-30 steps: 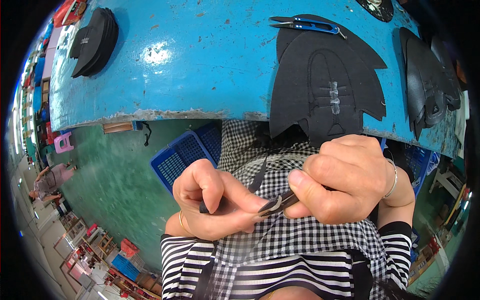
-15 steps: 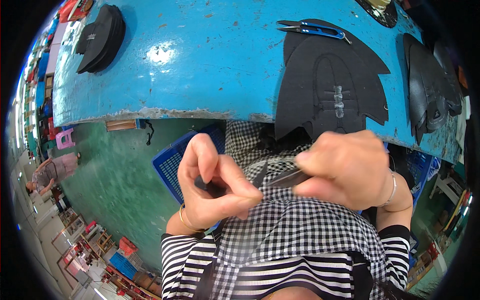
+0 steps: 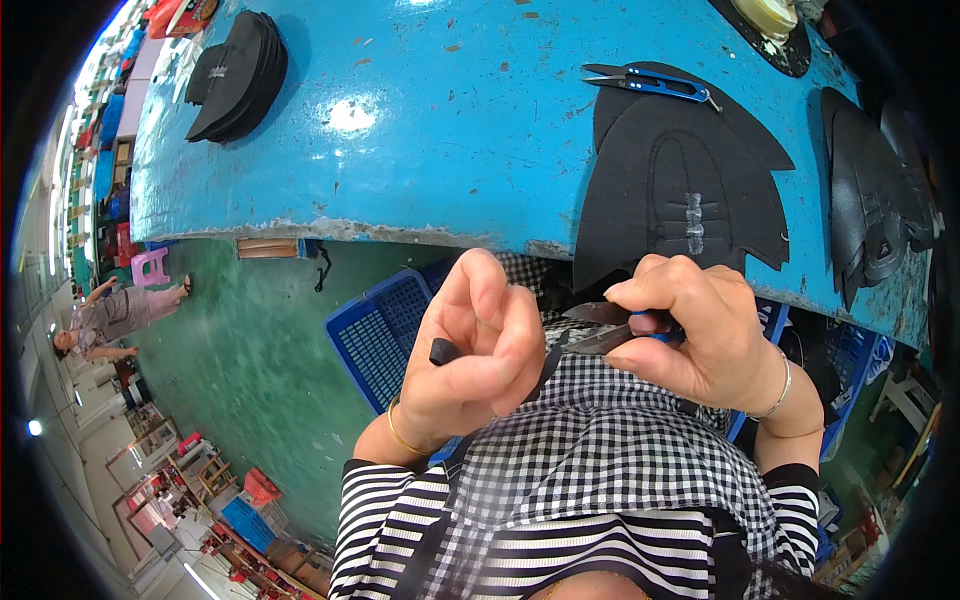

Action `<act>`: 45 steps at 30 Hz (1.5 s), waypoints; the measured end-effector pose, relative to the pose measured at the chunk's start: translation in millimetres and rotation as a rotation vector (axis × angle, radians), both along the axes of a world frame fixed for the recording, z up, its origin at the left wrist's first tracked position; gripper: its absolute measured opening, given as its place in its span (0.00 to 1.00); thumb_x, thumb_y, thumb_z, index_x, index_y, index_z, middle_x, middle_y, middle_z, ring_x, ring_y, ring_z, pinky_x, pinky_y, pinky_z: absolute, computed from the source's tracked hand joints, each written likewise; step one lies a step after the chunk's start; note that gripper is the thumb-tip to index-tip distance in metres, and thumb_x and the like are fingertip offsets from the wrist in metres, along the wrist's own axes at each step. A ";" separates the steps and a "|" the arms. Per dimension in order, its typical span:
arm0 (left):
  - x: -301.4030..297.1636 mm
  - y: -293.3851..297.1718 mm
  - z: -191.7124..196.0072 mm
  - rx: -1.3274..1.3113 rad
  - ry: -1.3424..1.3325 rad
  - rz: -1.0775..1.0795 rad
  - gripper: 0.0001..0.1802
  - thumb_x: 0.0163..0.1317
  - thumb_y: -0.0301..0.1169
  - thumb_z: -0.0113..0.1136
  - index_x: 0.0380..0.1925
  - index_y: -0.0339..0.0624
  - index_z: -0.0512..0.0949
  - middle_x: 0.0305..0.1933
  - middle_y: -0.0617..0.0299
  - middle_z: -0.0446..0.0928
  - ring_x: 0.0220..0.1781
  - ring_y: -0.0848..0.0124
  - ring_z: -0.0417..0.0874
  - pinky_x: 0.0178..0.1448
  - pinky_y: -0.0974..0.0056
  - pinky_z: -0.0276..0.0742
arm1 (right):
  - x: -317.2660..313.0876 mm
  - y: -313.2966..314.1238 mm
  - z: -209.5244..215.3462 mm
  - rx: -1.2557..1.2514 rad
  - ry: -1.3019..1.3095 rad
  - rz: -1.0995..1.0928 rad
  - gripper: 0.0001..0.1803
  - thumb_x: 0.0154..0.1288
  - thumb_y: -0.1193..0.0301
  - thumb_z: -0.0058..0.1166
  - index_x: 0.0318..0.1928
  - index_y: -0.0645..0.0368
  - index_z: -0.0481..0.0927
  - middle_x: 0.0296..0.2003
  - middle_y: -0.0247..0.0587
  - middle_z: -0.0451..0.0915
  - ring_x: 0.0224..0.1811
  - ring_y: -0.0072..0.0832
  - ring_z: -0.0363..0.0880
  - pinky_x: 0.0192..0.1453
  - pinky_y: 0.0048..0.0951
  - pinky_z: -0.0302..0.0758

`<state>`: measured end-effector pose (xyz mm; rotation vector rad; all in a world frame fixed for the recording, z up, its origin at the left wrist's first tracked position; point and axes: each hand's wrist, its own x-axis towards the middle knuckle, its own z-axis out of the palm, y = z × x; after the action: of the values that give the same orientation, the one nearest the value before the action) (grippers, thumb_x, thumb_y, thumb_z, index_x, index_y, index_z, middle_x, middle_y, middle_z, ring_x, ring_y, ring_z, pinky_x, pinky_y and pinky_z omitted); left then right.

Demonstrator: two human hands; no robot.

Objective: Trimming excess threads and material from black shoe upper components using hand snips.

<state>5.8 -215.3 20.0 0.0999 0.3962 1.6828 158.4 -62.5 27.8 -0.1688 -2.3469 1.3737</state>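
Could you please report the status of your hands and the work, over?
Left hand curled round small black piece. Right hand holding snips, blades apart. Second snips atop black panels on blue table. No obstruction visible between hands.

Holds snips [image 3: 610, 342] in right hand [image 3: 710, 325], with blades [image 3: 592, 312] parted toward left hand [image 3: 478, 350]. Grips black strip [image 3: 443, 351] within left hand. Shows blue table [image 3: 430, 150] bearing black panels [image 3: 625, 190] beneath second snips [image 3: 655, 83]. Shows blue basket [image 3: 375, 335] below table; pink stool [image 3: 150, 266] and person [image 3: 128, 312] farther left.
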 end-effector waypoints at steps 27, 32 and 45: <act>-18.9 1.7 24.6 -0.184 0.336 -0.407 0.27 0.47 0.14 0.67 0.37 0.44 0.58 0.31 0.51 0.80 0.34 0.70 0.83 0.35 0.73 0.78 | -1.3 15.6 23.7 -0.028 -0.151 0.405 0.16 0.50 0.60 0.65 0.29 0.59 0.76 0.18 0.31 0.72 0.14 0.24 0.71 0.14 0.24 0.63; -21.3 -0.4 25.4 -0.182 0.414 -0.391 0.26 0.48 0.15 0.67 0.36 0.43 0.59 0.32 0.52 0.80 0.34 0.71 0.83 0.35 0.75 0.77 | -1.3 16.2 24.8 -0.066 -0.161 0.407 0.16 0.51 0.59 0.65 0.29 0.58 0.76 0.19 0.30 0.72 0.15 0.24 0.72 0.13 0.24 0.63; -15.3 5.2 22.2 -0.074 0.384 -0.274 0.26 0.46 0.13 0.66 0.36 0.44 0.60 0.32 0.55 0.76 0.35 0.73 0.79 0.34 0.74 0.74 | -6.1 24.4 16.8 -0.211 -0.086 0.288 0.15 0.53 0.64 0.64 0.32 0.62 0.77 0.20 0.35 0.75 0.17 0.28 0.76 0.19 0.25 0.68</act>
<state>-9.4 -210.1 42.2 0.4091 0.6990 1.3740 152.3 -38.1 44.6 0.0545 -2.3617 1.7851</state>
